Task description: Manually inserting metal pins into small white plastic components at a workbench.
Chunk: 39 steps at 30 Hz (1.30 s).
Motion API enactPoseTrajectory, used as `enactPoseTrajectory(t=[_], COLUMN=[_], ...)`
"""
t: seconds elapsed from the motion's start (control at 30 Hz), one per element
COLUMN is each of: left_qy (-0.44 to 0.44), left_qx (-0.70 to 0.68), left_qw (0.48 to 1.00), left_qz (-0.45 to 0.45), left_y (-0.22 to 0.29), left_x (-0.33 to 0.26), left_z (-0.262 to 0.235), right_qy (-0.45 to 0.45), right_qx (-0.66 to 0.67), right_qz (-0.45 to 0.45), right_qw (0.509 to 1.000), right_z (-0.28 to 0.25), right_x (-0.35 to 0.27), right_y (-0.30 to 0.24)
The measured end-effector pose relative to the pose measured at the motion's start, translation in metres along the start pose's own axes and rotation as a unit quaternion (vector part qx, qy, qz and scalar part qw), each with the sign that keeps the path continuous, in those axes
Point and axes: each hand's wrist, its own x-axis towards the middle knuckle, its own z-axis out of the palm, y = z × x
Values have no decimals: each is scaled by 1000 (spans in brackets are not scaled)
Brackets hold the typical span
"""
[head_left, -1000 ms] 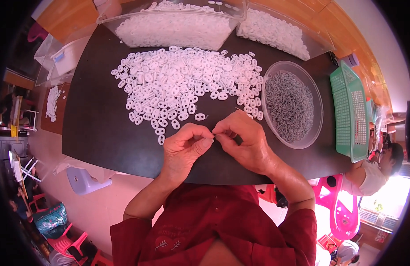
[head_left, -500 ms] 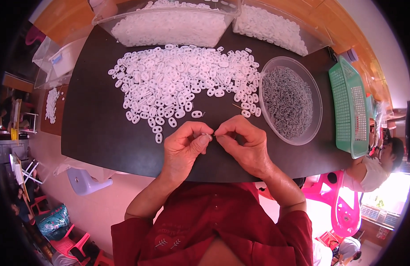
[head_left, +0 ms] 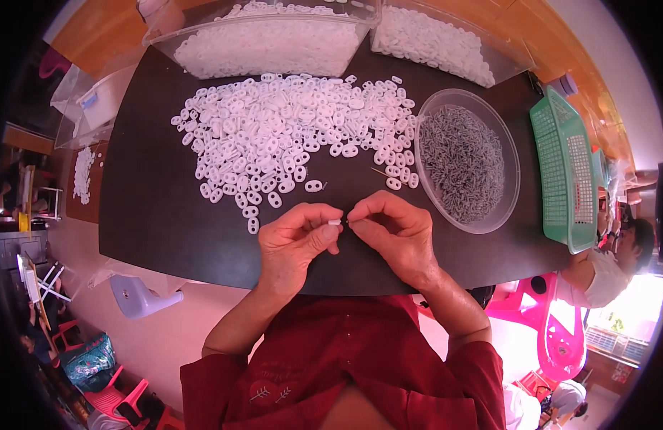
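Observation:
My left hand [head_left: 297, 240] pinches a small white plastic piece [head_left: 334, 222] between thumb and fingers. Facing it across a narrow gap, my right hand [head_left: 399, 236] is closed in a pinch. A tiny dark tip shows at its fingertips, too small to name. Beyond my hands spreads a heap of white oval two-hole plastic pieces [head_left: 274, 129]. A single oval piece [head_left: 314, 186] lies nearest my left fingertips, with a grey screw by it. To the right of my right hand, a round clear tub [head_left: 515, 175] holds many grey screws [head_left: 462, 161].
Two clear bins, a large one [head_left: 267, 49] and a smaller one [head_left: 432, 46], hold more white pieces along the back. A green basket [head_left: 561, 172] stands at the table's right edge. A thin stick [head_left: 379, 172] lies by the heap. Another person [head_left: 611, 261] sits at the right.
The white piece now shows more clearly in my left fingertips, and the gap between my hands is slightly wider. The table's contents have shifted slightly leftward in view.

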Motion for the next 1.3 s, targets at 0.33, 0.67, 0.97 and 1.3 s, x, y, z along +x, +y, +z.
enactPoseTrajectory(t=[0.33, 0.67, 0.97, 1.3], left_qy=[12, 21, 30, 37], left_qx=[-21, -27, -24, -23], left_qw=[999, 998, 998, 997], left_qz=[-40, -56, -54, -63], left_y=[1, 2, 2, 1], left_x=[0, -2, -2, -3], left_z=[2, 3, 4, 4], right_qy=[19, 46, 56, 60], right_qx=[-197, -183, -162, -154], right_qz=[-117, -108, -77, -79], right_qw=[973, 976, 982, 983], right_z=[4, 10, 13, 15], right_x=[1, 1, 0, 0], right_y=[1, 6, 7, 10])
